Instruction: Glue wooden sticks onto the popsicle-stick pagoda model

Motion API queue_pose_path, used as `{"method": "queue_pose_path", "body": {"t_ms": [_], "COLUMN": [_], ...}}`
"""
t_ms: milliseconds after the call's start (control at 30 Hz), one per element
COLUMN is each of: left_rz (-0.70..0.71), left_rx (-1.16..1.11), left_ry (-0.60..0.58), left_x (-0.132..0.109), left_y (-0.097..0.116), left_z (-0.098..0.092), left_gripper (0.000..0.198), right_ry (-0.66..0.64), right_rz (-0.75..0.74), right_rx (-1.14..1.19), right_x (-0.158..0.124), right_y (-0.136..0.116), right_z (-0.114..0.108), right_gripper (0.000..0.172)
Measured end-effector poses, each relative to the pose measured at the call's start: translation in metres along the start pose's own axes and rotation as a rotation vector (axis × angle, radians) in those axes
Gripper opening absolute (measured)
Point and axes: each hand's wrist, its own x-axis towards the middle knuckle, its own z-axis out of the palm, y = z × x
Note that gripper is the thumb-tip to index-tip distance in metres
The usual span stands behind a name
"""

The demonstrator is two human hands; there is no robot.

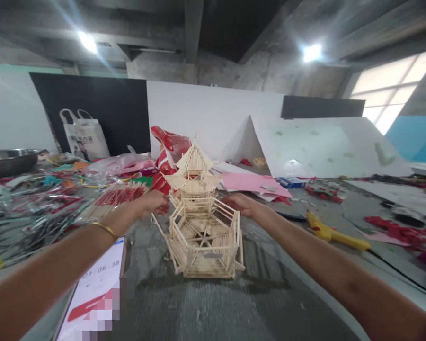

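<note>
A stick-built pagoda model (pixel 202 222) stands at the centre of the frame on the grey tabletop (pixel 199 303), its wide hexagonal base nearest the camera and its peaked upper tiers rising behind. Both arms reach in from the lower corners of the frame toward its far side. The left hand (pixel 155 202), with a thin gold bangle (pixel 106 229) at the wrist, is curled at the model's left edge, touching or just beside the middle tier; its grip looks pressed together, though what it pinches (if anything) cannot be told from here. The right hand (pixel 239 203) sits at the model's right edge at about the same height, fingers turned away from the camera, so whether its grip is spread or pressed together cannot be told.

At the lower left a phone (pixel 99 284) lies on the tabletop under the left forearm, its screen showing a timer. A yellow glue gun (pixel 335 236) lies right of centre, near the right forearm. Red and pink paper scraps (pixel 259 183) and plastic wrappers litter the middle band of the frame. A metal bowl (pixel 9 161) sits at the far left, with a white tote bag (pixel 85 135) against the dark wall panel behind it.
</note>
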Motion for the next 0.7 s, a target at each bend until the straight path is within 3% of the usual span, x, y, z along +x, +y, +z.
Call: {"method": "queue_pose_path", "body": {"t_ms": [100,233,433,700], "left_rz": [-0.046,-0.083,-0.074,-0.126], "left_rx": [-0.04,-0.074,-0.097,-0.177], "left_ry": [0.016,0.018,0.013,0.089], "left_x": [0.023,0.037,0.045,0.062], "left_y": [-0.007,-0.011,-0.016,-0.016], "left_z": [0.011,0.017,0.011,0.005], "left_gripper": [0.013,0.011,0.017,0.027], "right_ry": [-0.051,-0.091,-0.111,-0.088], "right_rz": [-0.002,-0.04,-0.065,-0.022], "right_rx": [0.023,0.062,0.13,0.113], "right_x": [0.002,0.009,0.018,0.022], "right_y": [-0.001,0.0,-0.003,-0.016], "right_z": [0.003,0.002,-0.001,0.016], "right_gripper": [0.013,0.016,0.02,0.018]}}
